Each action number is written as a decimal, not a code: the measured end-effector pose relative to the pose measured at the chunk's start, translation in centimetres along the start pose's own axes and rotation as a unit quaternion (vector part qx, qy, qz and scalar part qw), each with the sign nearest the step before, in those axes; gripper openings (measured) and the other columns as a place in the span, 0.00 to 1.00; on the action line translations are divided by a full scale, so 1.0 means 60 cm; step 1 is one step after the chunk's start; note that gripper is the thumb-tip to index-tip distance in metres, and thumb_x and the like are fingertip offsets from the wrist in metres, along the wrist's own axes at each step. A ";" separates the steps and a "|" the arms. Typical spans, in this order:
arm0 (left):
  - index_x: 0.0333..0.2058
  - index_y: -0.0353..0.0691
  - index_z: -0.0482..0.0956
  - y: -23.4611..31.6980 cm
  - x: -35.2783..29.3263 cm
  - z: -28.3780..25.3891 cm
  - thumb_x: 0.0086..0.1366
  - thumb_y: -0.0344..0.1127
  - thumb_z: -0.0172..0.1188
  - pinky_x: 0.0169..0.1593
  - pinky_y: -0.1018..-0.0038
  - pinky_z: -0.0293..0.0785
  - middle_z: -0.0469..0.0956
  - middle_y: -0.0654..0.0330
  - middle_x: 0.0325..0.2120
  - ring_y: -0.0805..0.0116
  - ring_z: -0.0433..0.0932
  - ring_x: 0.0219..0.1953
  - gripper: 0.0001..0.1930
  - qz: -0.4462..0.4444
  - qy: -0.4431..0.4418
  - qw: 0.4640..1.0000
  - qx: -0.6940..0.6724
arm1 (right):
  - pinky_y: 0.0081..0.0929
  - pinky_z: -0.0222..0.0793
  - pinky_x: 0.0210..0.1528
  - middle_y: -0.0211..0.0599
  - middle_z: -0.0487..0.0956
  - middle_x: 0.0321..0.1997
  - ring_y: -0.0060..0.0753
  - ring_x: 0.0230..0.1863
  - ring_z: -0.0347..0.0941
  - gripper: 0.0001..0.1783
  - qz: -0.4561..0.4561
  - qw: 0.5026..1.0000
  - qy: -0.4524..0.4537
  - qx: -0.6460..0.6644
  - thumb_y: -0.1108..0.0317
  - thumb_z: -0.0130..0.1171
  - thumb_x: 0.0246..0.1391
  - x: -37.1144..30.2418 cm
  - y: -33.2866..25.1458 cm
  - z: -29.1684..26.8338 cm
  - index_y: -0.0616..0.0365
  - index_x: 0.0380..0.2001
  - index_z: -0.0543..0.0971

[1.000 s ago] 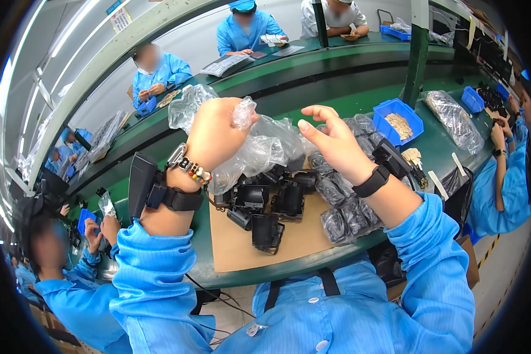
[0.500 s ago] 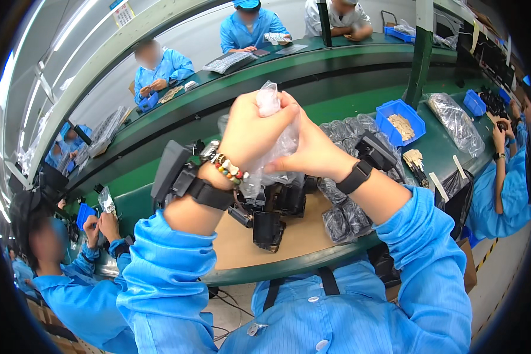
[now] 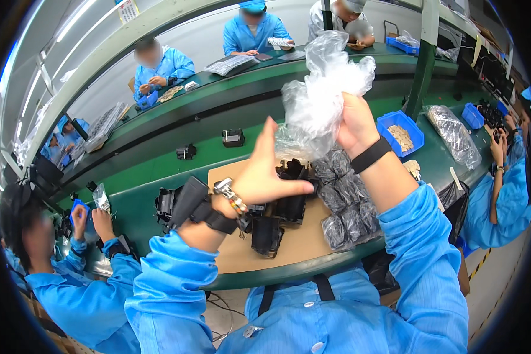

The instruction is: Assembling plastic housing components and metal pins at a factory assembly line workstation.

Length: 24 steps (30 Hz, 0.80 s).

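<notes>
My right hand (image 3: pixel 358 121) is closed around a crumpled clear plastic bag (image 3: pixel 327 88), lifted above the bench and puffed out toward the far side. My left hand (image 3: pixel 265 171) holds nothing; its thumb and fingers are spread apart. Beneath and beside it lie several black box-shaped plastic parts (image 3: pixel 267 236) on a sheet of brown cardboard (image 3: pixel 301 251). My left palm partly hides some of these. To the right, rows of black parts wrapped in clear plastic (image 3: pixel 348 206) are packed side by side.
Two black parts (image 3: pixel 233 137) sit on the green conveyor (image 3: pixel 206 133). At right are a blue bin (image 3: pixel 401 133) of beige pieces and a clear-wrapped bundle (image 3: pixel 452 135). A green post (image 3: pixel 423 79) rises beyond. Co-workers sit left, right and across.
My hands have parted. The bag, gathered between both before, has moved up and right in my right hand and spread out. My left hand has let go, opened and dropped lower.
</notes>
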<state>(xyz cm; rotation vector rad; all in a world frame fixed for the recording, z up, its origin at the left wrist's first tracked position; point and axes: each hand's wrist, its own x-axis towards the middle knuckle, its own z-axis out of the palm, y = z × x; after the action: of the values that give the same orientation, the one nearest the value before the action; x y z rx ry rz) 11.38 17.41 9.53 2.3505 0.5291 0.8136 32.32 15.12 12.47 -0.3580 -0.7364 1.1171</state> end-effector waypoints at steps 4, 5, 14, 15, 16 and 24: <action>0.52 0.32 0.64 0.006 -0.010 0.030 0.45 0.46 0.69 0.59 0.65 0.58 0.63 0.43 0.53 0.48 0.62 0.56 0.39 -0.023 -0.141 0.969 0.200 | 0.27 0.71 0.36 0.37 0.77 0.36 0.30 0.35 0.75 0.12 -0.086 0.961 0.089 -0.247 0.78 0.49 0.49 0.038 0.014 -0.021 0.65 0.39 0.74; 0.48 0.34 0.70 -0.005 -0.015 0.037 0.47 0.43 0.66 0.56 0.64 0.62 0.69 0.48 0.49 0.50 0.67 0.52 0.30 -0.020 -0.113 0.974 0.194 | 0.25 0.69 0.35 0.35 0.77 0.34 0.27 0.34 0.74 0.10 -0.072 0.945 0.065 -0.312 0.75 0.50 0.49 0.051 0.027 -0.030 0.66 0.35 0.75; 0.46 0.34 0.70 -0.005 -0.037 0.026 0.49 0.41 0.65 0.51 0.64 0.67 0.73 0.48 0.43 0.51 0.71 0.47 0.27 -0.044 -0.070 0.976 0.199 | 0.38 0.69 0.42 0.52 0.77 0.37 0.50 0.39 0.73 0.18 0.101 0.497 -0.264 -0.821 0.56 0.57 0.42 0.057 0.126 -0.080 0.57 0.34 0.78; 0.47 0.34 0.70 -0.005 -0.041 0.025 0.49 0.42 0.65 0.52 0.64 0.66 0.72 0.47 0.44 0.51 0.70 0.47 0.28 -0.031 -0.034 0.981 0.188 | 0.36 0.69 0.42 0.53 0.77 0.37 0.51 0.39 0.73 0.19 0.141 0.472 -0.238 -0.837 0.55 0.57 0.42 0.059 0.127 -0.082 0.58 0.33 0.79; 0.47 0.34 0.70 -0.005 -0.046 0.024 0.48 0.42 0.65 0.52 0.64 0.66 0.71 0.46 0.45 0.51 0.70 0.48 0.28 -0.018 0.002 0.984 0.176 | 0.36 0.69 0.42 0.53 0.77 0.37 0.51 0.39 0.73 0.19 0.140 0.471 -0.236 -0.838 0.55 0.57 0.42 0.066 0.121 -0.084 0.58 0.33 0.79; 0.56 0.39 0.60 0.093 -0.119 0.062 0.49 0.38 0.68 0.60 0.60 0.53 0.58 0.53 0.57 0.59 0.57 0.60 0.37 -0.066 0.176 0.926 -0.326 | 0.29 0.68 0.45 0.41 0.77 0.40 0.38 0.40 0.74 0.17 -0.194 0.905 0.053 -0.374 0.70 0.55 0.48 -0.105 0.010 -0.015 0.64 0.42 0.73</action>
<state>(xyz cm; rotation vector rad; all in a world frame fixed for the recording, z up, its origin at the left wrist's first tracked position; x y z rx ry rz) 9.51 8.00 7.72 1.5535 0.4605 1.1476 31.02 9.79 9.22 -0.8711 -1.0723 0.3962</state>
